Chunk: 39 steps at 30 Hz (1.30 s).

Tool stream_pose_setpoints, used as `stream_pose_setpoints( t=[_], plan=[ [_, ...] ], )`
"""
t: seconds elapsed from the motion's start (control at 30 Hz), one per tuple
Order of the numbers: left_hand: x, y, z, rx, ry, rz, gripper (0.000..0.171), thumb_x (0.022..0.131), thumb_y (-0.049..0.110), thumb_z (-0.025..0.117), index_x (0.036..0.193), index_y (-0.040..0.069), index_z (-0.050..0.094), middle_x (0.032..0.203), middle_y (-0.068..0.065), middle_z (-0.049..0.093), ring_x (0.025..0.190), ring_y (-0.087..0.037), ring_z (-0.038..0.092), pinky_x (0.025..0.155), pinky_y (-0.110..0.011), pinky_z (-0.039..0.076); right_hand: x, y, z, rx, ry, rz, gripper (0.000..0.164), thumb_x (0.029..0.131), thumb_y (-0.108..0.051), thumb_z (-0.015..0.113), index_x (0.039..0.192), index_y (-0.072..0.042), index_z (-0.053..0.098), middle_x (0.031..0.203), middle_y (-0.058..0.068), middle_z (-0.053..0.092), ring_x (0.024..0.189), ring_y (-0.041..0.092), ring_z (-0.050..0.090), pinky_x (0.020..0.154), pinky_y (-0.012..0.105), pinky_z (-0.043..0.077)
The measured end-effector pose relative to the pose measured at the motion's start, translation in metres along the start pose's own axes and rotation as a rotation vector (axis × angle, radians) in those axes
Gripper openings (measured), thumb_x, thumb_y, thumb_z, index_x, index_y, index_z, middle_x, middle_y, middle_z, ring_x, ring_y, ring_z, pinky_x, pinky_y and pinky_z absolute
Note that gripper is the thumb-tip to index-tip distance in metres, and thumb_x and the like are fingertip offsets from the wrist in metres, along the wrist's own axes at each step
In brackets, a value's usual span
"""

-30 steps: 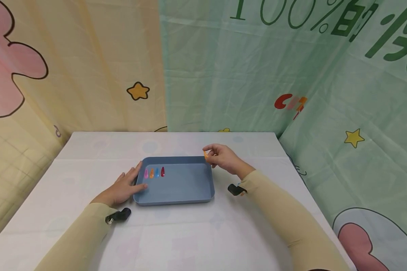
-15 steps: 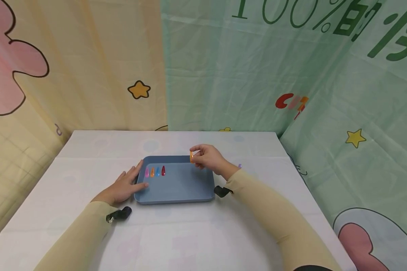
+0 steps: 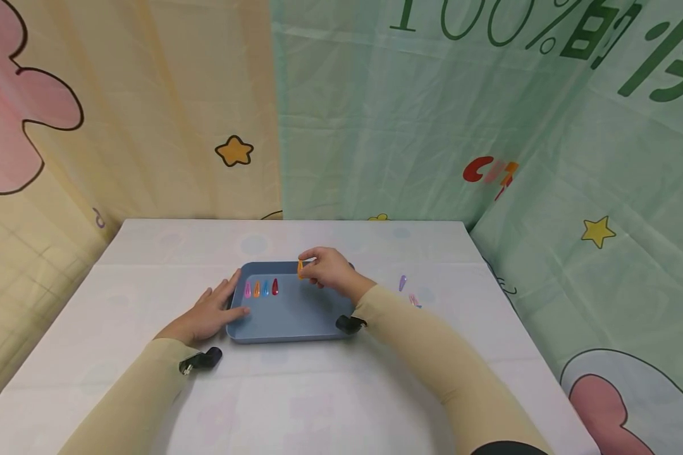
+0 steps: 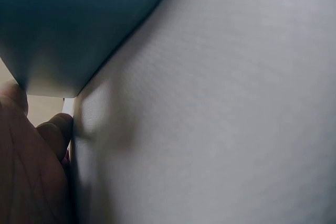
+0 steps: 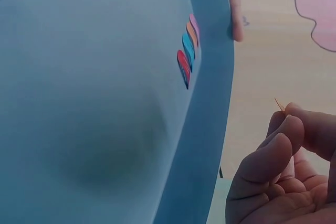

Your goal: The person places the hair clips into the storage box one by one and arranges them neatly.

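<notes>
My right hand (image 3: 331, 272) pinches an orange hair clip (image 3: 300, 269) between thumb and fingertips, above the far part of the blue-grey tray (image 3: 296, 322). In the right wrist view only a thin tip of that orange clip (image 5: 280, 104) shows past the fingers. Inside the tray, near its left side, lie a pink clip (image 3: 247, 289), another orange clip (image 3: 257, 289), a blue clip (image 3: 265, 288) and a red clip (image 3: 275, 287), side by side in a row. My left hand (image 3: 205, 313) rests at the tray's left edge, fingers straight, thumb over the rim.
On the white table (image 3: 319, 392), right of the tray, lie a purple clip (image 3: 402, 282) and a pink clip (image 3: 413, 299), with a bit of blue beside it partly hidden by the right sleeve (image 3: 432, 347). Printed curtains (image 3: 364, 126) stand behind the table and at its sides.
My right hand has moved left from the tray's far right corner to over the tray, carrying the orange clip. Clips behind the right arm have come into view. The left hand stays put.
</notes>
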<state>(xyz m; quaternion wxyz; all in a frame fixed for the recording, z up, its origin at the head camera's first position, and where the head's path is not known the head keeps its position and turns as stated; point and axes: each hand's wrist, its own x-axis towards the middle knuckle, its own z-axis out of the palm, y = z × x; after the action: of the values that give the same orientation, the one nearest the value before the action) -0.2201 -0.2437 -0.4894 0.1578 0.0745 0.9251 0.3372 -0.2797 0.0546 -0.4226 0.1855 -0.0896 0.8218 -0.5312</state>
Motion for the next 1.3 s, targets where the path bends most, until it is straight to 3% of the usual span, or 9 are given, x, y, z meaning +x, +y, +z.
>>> stream_pose_setpoints(
  t=[0.13,0.33,0.53,0.77,1.1,1.3],
  plan=[
    [0.001,0.0,0.0,0.004,0.0,-0.001,0.105,0.098,0.062,0.063,0.17,0.028,-0.005,0.176,-0.026,0.004,0.161,-0.052,-0.009,0.127,-0.071,-0.012,0.005,-0.001,0.007,0.0,-0.007,0.011,0.045,0.094,-0.006,0.073,0.138,-0.003,0.064,0.1,0.017,0.078,0.081,0.036,0.061,0.056,0.025,0.047],
    [0.002,-0.001,-0.001,-0.002,0.001,0.008,0.106,0.098,0.06,0.065,0.171,0.027,-0.005,0.176,-0.025,0.005,0.162,-0.051,-0.007,0.127,-0.07,-0.012,0.012,-0.001,0.017,-0.02,-0.006,0.027,0.045,0.094,-0.004,0.074,0.138,-0.001,0.065,0.107,0.026,0.077,0.069,0.022,0.057,0.056,0.026,0.047],
    [0.001,0.0,-0.002,0.004,0.0,0.015,0.106,0.098,0.06,0.064,0.171,0.027,-0.004,0.176,-0.025,0.006,0.162,-0.05,-0.006,0.128,-0.069,-0.013,0.017,-0.001,0.026,-0.056,0.01,0.078,0.042,0.093,-0.005,0.076,0.134,-0.003,0.068,0.088,0.011,0.072,0.064,0.018,0.055,0.055,0.027,0.048],
    [-0.001,0.0,-0.003,0.014,0.006,0.029,0.103,0.099,0.058,0.063,0.17,0.027,-0.006,0.176,-0.023,0.008,0.163,-0.047,-0.003,0.13,-0.065,-0.012,0.023,0.0,0.038,-0.119,0.032,0.131,0.037,0.09,-0.004,0.078,0.127,-0.008,0.072,0.068,0.005,0.063,0.057,0.015,0.054,0.051,0.027,0.047],
    [-0.001,0.0,-0.004,0.0,-0.009,-0.001,0.105,0.098,0.061,0.064,0.171,0.027,-0.004,0.176,-0.025,0.006,0.162,-0.051,-0.007,0.127,-0.071,-0.011,0.03,0.002,0.044,-0.143,0.029,0.145,0.035,0.092,-0.007,0.079,0.127,-0.008,0.072,0.066,0.003,0.063,0.057,0.013,0.055,0.051,0.026,0.047],
    [-0.002,0.0,-0.004,-0.011,-0.004,0.016,0.105,0.098,0.06,0.064,0.171,0.028,-0.004,0.175,-0.026,0.007,0.161,-0.052,-0.005,0.127,-0.071,-0.011,0.034,0.005,0.049,-0.192,0.037,0.166,0.034,0.093,-0.009,0.08,0.126,-0.009,0.073,0.067,0.001,0.062,0.057,0.012,0.054,0.051,0.024,0.046]
  ],
)
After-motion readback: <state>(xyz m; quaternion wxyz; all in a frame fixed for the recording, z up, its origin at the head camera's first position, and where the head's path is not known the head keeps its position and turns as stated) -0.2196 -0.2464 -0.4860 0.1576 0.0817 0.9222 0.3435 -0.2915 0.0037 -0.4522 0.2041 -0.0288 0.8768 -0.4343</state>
